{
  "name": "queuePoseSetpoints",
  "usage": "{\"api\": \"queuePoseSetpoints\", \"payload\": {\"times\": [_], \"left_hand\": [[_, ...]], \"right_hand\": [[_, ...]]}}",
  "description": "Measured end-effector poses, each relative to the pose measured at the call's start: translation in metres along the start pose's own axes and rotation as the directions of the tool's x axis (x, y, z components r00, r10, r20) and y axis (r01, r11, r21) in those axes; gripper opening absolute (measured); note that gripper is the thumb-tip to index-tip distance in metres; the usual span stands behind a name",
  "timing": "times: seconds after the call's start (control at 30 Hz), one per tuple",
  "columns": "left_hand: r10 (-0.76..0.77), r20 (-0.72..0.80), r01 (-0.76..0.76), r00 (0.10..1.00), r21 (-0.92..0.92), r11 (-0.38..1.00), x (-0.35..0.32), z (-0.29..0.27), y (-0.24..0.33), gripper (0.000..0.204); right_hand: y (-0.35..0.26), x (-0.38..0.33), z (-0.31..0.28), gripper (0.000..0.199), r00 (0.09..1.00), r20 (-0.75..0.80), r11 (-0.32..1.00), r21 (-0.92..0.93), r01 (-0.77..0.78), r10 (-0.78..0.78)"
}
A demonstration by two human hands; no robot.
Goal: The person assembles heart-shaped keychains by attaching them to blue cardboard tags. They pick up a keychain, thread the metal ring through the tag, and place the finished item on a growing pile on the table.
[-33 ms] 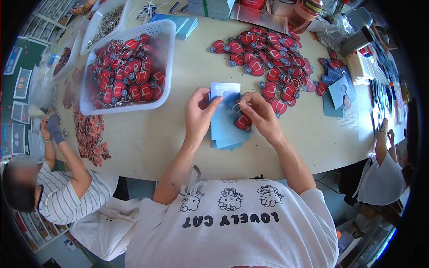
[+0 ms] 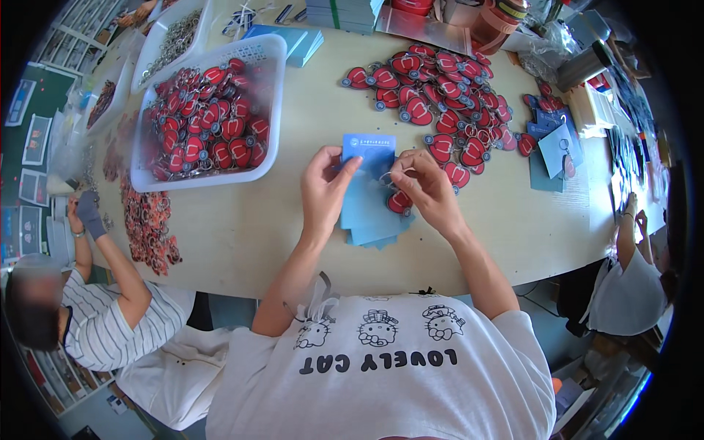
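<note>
Between thumb and fingers, my left hand (image 2: 325,187) grips the left edge of a blue card (image 2: 368,149), held over several loose light-blue cards (image 2: 370,231) on the table. My right hand (image 2: 425,187) pinches the metal ring of a red keychain (image 2: 399,202) by the card's right edge. The keychain's red rounded charm hangs below the fingers. Whether the ring touches the card I cannot tell.
A white basket (image 2: 273,139) of red keychains stands on the left, beside orange-red pieces (image 2: 150,231). Loose red keychains (image 2: 455,95) are heaped at the far right, near blue cards (image 2: 555,150). Co-workers sit on both sides; a bottle (image 2: 493,29) stands at the back.
The card in my left hand has turned slightly and shows more of its blue face. My left hand has shifted a little left; the right hand and keychain stay nearly in place.
</note>
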State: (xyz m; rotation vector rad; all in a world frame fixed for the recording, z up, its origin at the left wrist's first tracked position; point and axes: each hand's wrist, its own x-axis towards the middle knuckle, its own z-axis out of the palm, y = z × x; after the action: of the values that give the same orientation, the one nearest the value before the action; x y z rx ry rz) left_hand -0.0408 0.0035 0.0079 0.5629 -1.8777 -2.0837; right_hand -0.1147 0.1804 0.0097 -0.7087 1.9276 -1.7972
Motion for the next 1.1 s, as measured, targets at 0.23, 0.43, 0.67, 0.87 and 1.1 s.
{"api": "queuePoseSetpoints", "payload": {"times": [0.23,0.43,0.67,0.87,1.1], "left_hand": [[0.620,0.006,-0.466,0.785,0.665,0.584,-0.002,0.004,0.002,0.014],[0.208,-0.074,-0.217,0.975,-0.148,0.965,-0.020,0.014,0.043,0.012],[0.303,-0.037,-0.299,0.952,-0.309,0.903,-0.019,0.032,0.052,0.012],[0.252,0.007,-0.214,0.968,-0.501,0.839,-0.018,0.042,0.056,0.020],[0.294,-0.024,-0.266,0.956,-0.497,0.826,-0.021,0.049,0.066,0.023]], "right_hand": [[-0.054,0.003,-0.004,0.008,0.999,-0.034,0.962,-0.273,0.025,-0.036],[-0.080,0.003,-0.003,0.008,0.977,-0.051,0.928,-0.327,0.178,-0.205],[-0.085,0.015,0.020,0.015,0.851,-0.291,0.858,-0.421,0.296,-0.437],[-0.082,0.021,0.022,0.014,0.805,-0.374,0.884,-0.274,0.379,-0.461],[-0.081,0.018,0.023,0.017,0.799,-0.457,0.915,-0.094,0.392,-0.390]]}}
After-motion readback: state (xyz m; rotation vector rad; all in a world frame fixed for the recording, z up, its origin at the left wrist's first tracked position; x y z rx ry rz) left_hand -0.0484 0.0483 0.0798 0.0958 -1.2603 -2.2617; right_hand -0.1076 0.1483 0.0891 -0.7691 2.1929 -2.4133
